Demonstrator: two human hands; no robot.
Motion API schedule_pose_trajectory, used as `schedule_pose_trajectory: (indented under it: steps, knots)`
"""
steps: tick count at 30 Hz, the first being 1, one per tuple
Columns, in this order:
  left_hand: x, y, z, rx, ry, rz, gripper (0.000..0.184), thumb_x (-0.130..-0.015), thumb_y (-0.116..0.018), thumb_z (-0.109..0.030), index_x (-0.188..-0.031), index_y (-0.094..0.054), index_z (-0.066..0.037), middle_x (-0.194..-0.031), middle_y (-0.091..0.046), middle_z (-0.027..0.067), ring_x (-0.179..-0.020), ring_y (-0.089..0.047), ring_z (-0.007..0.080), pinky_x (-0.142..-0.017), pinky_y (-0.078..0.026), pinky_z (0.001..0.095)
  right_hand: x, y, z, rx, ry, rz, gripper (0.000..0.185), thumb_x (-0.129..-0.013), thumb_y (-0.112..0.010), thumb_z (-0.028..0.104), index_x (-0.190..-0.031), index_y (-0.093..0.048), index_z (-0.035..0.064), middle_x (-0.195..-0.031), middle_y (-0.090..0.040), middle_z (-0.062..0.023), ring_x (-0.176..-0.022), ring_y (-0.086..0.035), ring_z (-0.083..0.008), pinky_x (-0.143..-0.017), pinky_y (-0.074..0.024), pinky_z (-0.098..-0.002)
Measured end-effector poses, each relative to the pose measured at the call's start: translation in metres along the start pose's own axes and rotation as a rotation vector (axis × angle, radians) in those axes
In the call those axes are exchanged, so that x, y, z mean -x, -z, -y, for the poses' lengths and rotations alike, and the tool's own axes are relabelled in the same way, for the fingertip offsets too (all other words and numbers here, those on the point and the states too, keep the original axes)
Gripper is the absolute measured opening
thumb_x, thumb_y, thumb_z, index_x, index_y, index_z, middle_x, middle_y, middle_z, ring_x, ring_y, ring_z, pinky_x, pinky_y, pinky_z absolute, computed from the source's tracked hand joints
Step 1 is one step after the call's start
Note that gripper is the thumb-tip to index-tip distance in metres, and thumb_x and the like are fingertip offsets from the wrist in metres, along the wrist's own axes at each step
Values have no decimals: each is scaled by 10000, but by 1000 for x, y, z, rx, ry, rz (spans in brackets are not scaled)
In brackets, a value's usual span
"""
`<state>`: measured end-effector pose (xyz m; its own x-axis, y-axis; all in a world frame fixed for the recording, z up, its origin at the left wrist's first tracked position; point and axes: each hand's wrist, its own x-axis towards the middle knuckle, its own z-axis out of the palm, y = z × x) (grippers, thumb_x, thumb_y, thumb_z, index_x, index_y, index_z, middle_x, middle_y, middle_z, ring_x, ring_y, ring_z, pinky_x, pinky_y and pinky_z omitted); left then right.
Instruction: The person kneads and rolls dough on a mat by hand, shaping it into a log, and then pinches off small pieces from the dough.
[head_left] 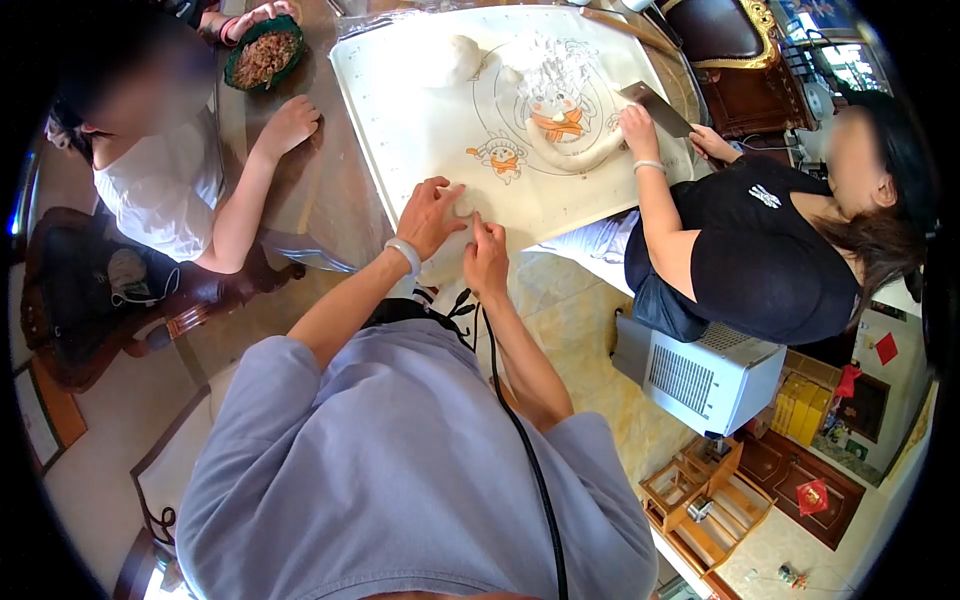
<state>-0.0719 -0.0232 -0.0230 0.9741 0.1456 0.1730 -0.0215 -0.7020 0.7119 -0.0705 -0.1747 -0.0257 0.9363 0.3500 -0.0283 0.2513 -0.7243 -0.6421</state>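
My left hand (430, 217) is over the near edge of a white printed mat (400, 130), its fingers curled around a small pale piece of dough (464, 203). Right beside it, my right hand (486, 262) has its fingers drawn together, the tips close to the dough's edge. Whatever those fingers hold is too small to make out. Farther along the mat lies a curved rope of dough (575, 160). A co-worker on the right keeps one hand by its end and grips a cleaver (656, 108) with the other.
A large dough lump (452, 62) and scattered flour (558, 68) are toward the mat's far side. A rolling pin (630, 30) lies along the far right edge. At left, another person holds a green bowl of minced filling (265, 60). A black cable (515, 420) hangs down my front.
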Motion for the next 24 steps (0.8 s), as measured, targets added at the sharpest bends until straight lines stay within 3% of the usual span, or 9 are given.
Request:
schedule_pose_trajectory:
  steps: [5,19,22,24]
  knots:
    - [-8,1,4,-39,26,108,427,-723,-773,-195,-1111,-648,-66,-1156,-537,137,-1049,-529,295,-906,-467,382,-4,2,9,34,-17,25,567,-792,-518,8,-1354,-464,53,-1111,-492,-168,-1005,-558,-332,-804,-490,-432]
    - [-6,0,4,15,81,32,346,-730,-763,-158,-1049,-673,-60,-1100,-563,133,-1056,-539,307,-918,-463,386,-12,15,15,91,-36,51,596,-793,-542,32,-1377,-461,122,-1073,-489,-167,-891,-589,-344,-755,-503,-444]
    - [-5,-3,4,-12,93,31,396,-724,-774,-162,-1090,-658,-64,-1122,-556,135,-1041,-549,302,-912,-471,379,-15,8,11,162,-5,9,523,-831,-526,48,-1342,-527,157,-963,-530,-129,-866,-587,-300,-723,-501,-404]
    - [-6,-4,5,27,102,16,454,-720,-784,-161,-1139,-635,-65,-1152,-546,135,-1020,-563,288,-894,-483,368,-24,-2,-7,34,-4,-112,402,-832,-589,99,-1233,-593,119,-902,-573,-113,-829,-604,-271,-707,-506,-386]
